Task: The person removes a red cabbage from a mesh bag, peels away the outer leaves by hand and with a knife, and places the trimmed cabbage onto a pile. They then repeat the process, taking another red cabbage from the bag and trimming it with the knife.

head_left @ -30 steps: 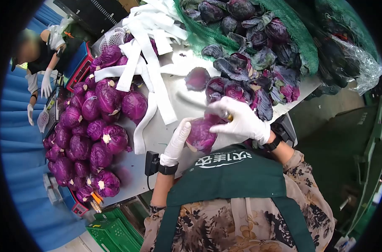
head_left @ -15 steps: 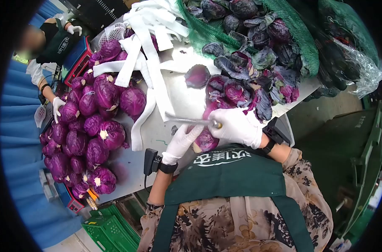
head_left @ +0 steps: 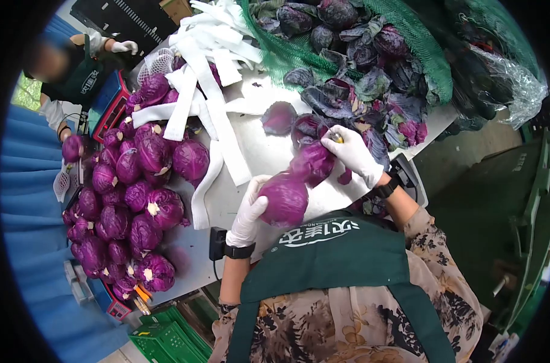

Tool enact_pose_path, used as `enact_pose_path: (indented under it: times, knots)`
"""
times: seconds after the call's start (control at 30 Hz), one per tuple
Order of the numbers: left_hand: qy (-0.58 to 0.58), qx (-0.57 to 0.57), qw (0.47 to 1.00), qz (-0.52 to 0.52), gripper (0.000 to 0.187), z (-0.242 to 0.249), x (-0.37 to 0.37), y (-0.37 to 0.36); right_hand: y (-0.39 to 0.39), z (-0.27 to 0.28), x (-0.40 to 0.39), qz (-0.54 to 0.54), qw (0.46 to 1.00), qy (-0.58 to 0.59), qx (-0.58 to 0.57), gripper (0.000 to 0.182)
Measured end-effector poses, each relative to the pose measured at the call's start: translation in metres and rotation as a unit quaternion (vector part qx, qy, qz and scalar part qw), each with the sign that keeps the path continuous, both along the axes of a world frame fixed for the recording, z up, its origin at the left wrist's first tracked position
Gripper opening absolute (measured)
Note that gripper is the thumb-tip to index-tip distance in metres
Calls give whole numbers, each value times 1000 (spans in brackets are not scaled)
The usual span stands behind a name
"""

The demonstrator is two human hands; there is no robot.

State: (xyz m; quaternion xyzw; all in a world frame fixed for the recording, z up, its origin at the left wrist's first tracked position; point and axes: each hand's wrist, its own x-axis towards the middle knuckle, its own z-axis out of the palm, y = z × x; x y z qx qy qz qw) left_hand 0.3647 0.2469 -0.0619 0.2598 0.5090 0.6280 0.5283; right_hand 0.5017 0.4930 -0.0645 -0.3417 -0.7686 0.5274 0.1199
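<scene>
A smooth red cabbage [head_left: 284, 201] rests in my left hand [head_left: 247, 213], whose gloved fingers and thumb curl round its left side. My right hand [head_left: 358, 158], also in a white glove, is closed on a knife [head_left: 336, 138]; only the end of its handle shows and the blade is hidden. Under those fingers, a loose purple cabbage leaf [head_left: 313, 163] overlaps the upper right of the cabbage. Just beyond lie peeled outer leaves [head_left: 332, 100] and a single dull leaf [head_left: 279, 118] on the table.
Many peeled red cabbages [head_left: 129, 163] are piled on the left. White net sleeves [head_left: 217, 121] lie across the metal table [head_left: 226, 202]. A green mesh sack [head_left: 429, 54] holds untrimmed cabbages. Across the table, a co-worker [head_left: 75, 78] holds a cabbage [head_left: 72, 148]. A green crate [head_left: 169, 339] stands below.
My left hand has taken hold of the cabbage and turned it up. My right hand has moved up and away with the knife, a leaf now under its fingers. The co-worker has lifted a cabbage.
</scene>
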Motion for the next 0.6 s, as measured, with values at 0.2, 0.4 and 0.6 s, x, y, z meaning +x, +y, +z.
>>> enact_pose_path:
  times: [0.2, 0.4, 0.6]
  knots:
    - [-252, 117, 951, 138, 58, -8, 7, 10, -39, 8, 5, 169, 956, 174, -167, 65]
    - [-59, 26, 993, 102, 69, 13, 7, 22, -61, 23, -10, 88, 958, 60, -267, 70]
    - [72, -21, 987, 143, 74, 18, 11, 20, -63, 29, -8, 99, 991, 55, -77, 67]
